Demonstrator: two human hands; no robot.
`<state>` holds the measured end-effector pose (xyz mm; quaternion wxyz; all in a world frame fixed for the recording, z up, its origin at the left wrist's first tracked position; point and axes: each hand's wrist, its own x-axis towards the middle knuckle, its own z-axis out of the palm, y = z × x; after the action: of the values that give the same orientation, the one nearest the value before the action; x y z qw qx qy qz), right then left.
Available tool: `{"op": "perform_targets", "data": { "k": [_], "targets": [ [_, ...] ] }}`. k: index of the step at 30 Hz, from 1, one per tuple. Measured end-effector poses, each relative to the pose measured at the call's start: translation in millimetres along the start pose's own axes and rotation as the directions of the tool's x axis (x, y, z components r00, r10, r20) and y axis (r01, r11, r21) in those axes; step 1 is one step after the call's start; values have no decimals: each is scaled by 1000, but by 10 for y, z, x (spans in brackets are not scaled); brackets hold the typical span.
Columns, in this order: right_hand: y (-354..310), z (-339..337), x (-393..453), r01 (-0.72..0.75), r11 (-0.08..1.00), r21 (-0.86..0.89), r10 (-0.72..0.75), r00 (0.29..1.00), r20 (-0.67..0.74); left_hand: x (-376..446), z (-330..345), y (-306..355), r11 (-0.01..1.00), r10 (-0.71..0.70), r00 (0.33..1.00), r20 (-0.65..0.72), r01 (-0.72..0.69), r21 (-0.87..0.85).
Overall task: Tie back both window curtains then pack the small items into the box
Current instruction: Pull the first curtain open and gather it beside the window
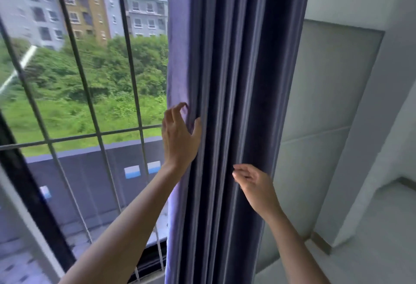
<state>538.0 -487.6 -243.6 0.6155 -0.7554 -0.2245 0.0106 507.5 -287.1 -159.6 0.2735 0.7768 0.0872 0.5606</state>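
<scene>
Early days, I'd say: right hand (254,184) sits nearest, fingers loosely spread, holding nothing, just at the folds of the purple curtain (225,70). Left hand (177,133) is further up, fingers half-curled around its window-side edge. Curtain's bunched by the wall, not tied yet. No tieback, box or small items visible.

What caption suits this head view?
Left hand grips the gathered purple curtain; right hand hovers open beside it.
</scene>
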Motion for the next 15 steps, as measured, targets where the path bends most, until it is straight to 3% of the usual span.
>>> {"op": "perform_targets", "data": {
  "k": [3, 10, 15],
  "targets": [
    [79, -176, 46, 1, 1000, -22, 1, 997, 76, -49, 128, 65, 987, -116, 993, 21, 113, 115],
    [178, -520, 182, 35, 999, 14, -37, 984, 175, -6, 116, 65, 925, -349, 932, -95, 359, 122],
    [231, -524, 173, 27, 997, 70, -41, 980, 194, -1, 104, 37, 910, -366, 930, -40, 366, 196]
  ]
}}
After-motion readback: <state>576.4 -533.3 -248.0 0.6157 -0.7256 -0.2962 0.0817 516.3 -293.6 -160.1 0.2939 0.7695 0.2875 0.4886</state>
